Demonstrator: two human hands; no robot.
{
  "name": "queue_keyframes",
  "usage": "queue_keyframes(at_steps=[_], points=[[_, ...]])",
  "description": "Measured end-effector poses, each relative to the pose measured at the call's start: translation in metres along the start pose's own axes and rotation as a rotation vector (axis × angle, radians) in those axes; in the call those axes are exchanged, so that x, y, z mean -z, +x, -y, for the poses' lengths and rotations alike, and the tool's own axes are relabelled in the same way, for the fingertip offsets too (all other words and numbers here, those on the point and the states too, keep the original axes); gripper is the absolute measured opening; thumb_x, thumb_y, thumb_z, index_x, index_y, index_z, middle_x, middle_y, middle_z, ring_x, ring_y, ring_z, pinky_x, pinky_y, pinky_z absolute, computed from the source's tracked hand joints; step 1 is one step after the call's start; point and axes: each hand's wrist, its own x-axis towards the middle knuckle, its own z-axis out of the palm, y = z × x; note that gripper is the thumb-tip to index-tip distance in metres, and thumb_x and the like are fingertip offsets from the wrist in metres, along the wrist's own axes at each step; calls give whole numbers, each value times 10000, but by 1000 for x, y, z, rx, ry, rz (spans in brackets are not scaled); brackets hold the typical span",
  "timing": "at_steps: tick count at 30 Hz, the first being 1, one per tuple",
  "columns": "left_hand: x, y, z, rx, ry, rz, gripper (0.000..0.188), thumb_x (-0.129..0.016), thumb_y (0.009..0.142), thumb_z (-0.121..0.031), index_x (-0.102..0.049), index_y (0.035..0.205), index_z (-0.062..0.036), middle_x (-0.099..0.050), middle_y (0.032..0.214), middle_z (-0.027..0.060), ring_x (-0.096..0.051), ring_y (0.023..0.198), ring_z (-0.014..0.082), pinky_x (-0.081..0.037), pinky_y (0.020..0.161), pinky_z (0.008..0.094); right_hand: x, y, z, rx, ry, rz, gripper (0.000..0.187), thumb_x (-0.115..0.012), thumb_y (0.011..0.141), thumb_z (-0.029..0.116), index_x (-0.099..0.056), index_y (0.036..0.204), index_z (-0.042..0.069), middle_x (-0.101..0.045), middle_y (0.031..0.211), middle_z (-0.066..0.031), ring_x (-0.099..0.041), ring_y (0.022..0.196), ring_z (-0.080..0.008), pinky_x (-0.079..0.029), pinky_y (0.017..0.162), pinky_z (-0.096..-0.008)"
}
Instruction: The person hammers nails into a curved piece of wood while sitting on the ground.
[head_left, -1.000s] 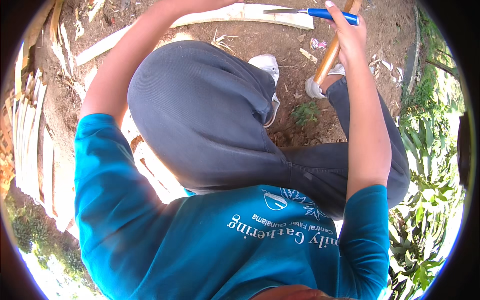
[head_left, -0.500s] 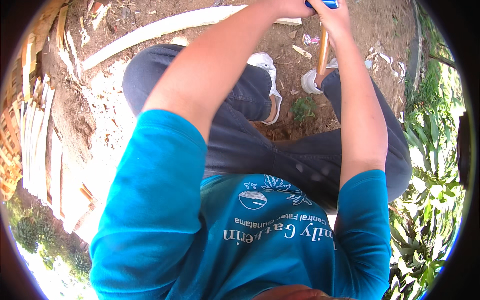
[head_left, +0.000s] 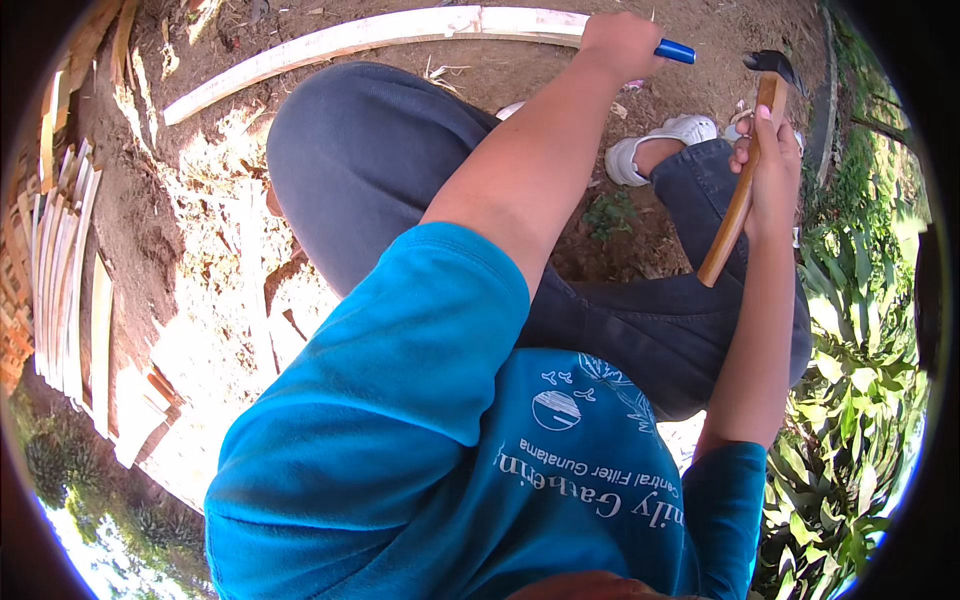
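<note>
My left hand [head_left: 622,46] is closed in a fist around a blue cylinder [head_left: 676,51], shaped like a marker or a tool handle, whose end sticks out to the right. This hand overlaps the right end of a long pale wooden board [head_left: 340,46] on the ground; whether it touches the board I cannot tell. Off to the right, my right hand [head_left: 768,165] grips a hammer [head_left: 742,205] partway up its wooden handle. The dark hammer head points away from me, and the handle's butt slants down over my right leg.
Thin wooden strips [head_left: 62,275] are piled at the left beside a woven panel [head_left: 15,330]. My bent knees [head_left: 335,150] and white shoes [head_left: 655,148] lie between me and the board. A small green plant [head_left: 608,215] grows between my legs. Leafy plants [head_left: 850,370] border the right side.
The hands, close together around the blue cylinder before, have separated. My right hand has come back and right with the hammer; my left hand keeps the cylinder near the board.
</note>
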Motion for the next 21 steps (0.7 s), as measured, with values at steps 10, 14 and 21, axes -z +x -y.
queue_keyframes(at_steps=[10, 14, 21], points=[[15, 16, -4, -134, -176, -1, 223, -684, 867, -213, -735, 1052, -100, -745, 1039, 187, -719, 998, 375, -582, 883, 506, -5, 3, -52, -308, 321, -86, 347, -492, 1104, 321, -539, 1324, 57, -537, 930, -33, -501, 673, -94, -440, 565, -248], [15, 27, -4, -93, -183, -18, 242, -672, 864, -239, -740, 1057, -111, -742, 1047, 192, -715, 1005, 376, -578, 883, 507, -2, 11, -51, -268, 312, -91, 371, -506, 1097, 336, -548, 1334, 54, -526, 909, -24, -502, 669, -90, -440, 565, -245], [20, 20, -2, -85, -233, -28, 233, -664, 857, -239, -748, 1020, -95, -743, 1023, 207, -717, 979, 389, -577, 866, 510, -5, 21, -50, -183, 211, -176, 250, -541, 1081, 307, -512, 1112, 61, -536, 847, -21, -525, 655, -96, -472, 566, -261]])
